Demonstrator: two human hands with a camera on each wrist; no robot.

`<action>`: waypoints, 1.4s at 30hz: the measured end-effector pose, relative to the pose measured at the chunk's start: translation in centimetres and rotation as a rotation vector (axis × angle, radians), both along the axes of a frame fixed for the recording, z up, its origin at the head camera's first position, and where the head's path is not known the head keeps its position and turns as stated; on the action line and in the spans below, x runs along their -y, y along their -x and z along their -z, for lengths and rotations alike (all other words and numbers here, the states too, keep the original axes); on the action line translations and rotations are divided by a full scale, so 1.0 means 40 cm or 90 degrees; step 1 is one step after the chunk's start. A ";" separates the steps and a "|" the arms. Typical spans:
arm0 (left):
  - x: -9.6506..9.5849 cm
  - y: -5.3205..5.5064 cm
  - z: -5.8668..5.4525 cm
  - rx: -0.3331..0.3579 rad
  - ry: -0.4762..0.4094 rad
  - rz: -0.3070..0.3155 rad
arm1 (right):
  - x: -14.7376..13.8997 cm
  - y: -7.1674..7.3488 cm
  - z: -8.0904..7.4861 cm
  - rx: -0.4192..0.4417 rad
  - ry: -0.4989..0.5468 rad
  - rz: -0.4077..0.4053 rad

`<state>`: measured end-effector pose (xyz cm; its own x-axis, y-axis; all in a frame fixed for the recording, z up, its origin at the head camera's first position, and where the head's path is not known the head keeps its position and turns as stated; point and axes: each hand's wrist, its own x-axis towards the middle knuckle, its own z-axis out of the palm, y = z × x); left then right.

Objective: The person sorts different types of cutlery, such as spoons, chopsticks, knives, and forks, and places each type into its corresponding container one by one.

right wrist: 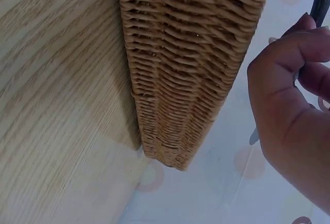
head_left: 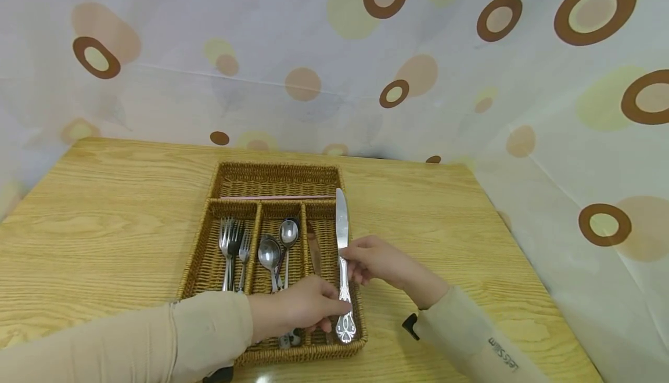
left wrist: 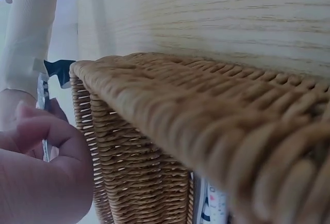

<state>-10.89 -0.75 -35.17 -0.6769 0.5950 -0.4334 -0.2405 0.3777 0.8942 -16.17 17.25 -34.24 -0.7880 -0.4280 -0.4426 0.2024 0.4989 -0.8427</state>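
A silver table knife [head_left: 342, 226] with an ornate handle lies lengthwise above the right compartment of a wicker cutlery tray [head_left: 363, 336], blade toward the back. My left hand [head_left: 305, 303] pinches its handle near the end between thumb and fingers. Higher up, around where blade meets handle, my right hand [head_left: 377, 264] pinches it too. In the left wrist view, the left hand [left wrist: 49, 157] curls beside the tray's rim. In the right wrist view, the right hand [right wrist: 294, 85] is above the tray's outer wall, part of the knife showing behind it. Another knife [head_left: 314, 252] lies inside the right compartment.
Forks [head_left: 229, 244] fill the tray's left compartment and spoons [head_left: 269, 252] the middle one. A thin pink stick [head_left: 277, 197] lies across the back compartment. The tray stands on a wooden table [head_left: 418, 215], with a patterned sheet [head_left: 313, 40] hanging behind and to the right.
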 end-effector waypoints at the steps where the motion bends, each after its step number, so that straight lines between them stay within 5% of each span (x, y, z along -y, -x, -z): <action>1: 0.001 -0.001 0.000 -0.009 0.002 -0.003 | 0.004 -0.001 0.000 0.004 -0.002 -0.001; 6: 0.007 -0.009 0.007 -0.014 -0.007 -0.021 | 0.009 -0.002 0.000 0.007 -0.025 -0.014; 13: 0.025 -0.008 0.006 0.040 -0.013 -0.021 | -0.019 0.007 -0.015 -0.017 -0.082 0.030; 21: 0.004 -0.003 0.013 0.067 -0.005 -0.046 | -0.058 0.005 -0.034 -0.019 -0.067 0.056; 33: -0.030 -0.004 -0.005 0.211 -0.025 0.005 | -0.097 -0.005 -0.027 -0.024 -0.051 0.075; 42: -0.032 -0.007 -0.008 0.201 -0.036 -0.025 | -0.105 -0.012 -0.040 -0.038 -0.052 0.074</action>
